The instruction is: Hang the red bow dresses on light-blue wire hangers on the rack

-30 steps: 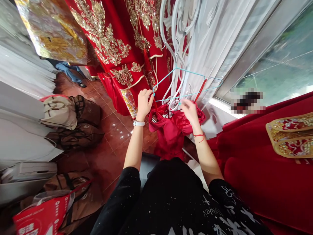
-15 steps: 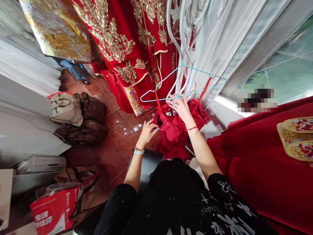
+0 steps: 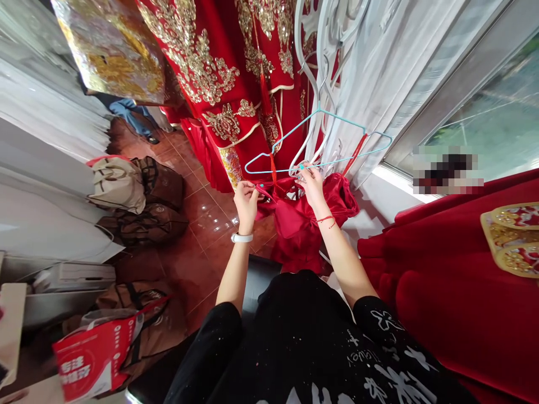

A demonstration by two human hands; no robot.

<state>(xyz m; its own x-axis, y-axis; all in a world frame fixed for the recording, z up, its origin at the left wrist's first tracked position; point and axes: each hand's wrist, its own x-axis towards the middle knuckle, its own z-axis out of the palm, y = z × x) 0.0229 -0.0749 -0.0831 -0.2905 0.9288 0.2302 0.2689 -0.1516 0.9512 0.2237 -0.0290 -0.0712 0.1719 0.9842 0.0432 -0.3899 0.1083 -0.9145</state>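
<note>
My left hand (image 3: 246, 205) pinches a thin edge of a red satin garment (image 3: 301, 224) close to the hanger's lower bar. My right hand (image 3: 312, 188) grips that bar of a light blue wire hanger (image 3: 341, 119), with the red cloth bunched just below it. The hanger hangs from a white ornate metal rack (image 3: 314, 50). A red gown (image 3: 206, 62) with gold embroidery and a tassel hangs to the left of the rack, and a white sheer curtain (image 3: 391, 67) falls to its right.
Several bags stand on the red-brown tile floor (image 3: 197, 224) at left, including a beige tote (image 3: 118, 185) and a red printed bag (image 3: 95, 353). Gold-trimmed embroidered slippers (image 3: 514, 241) lie on red velvet (image 3: 455, 303) at right, below a window frame (image 3: 446, 84).
My left hand has risen from the lower folds to the cloth edge by the hanger. My right hand stays at the hanger's lower bar, and the red cloth has shifted.
</note>
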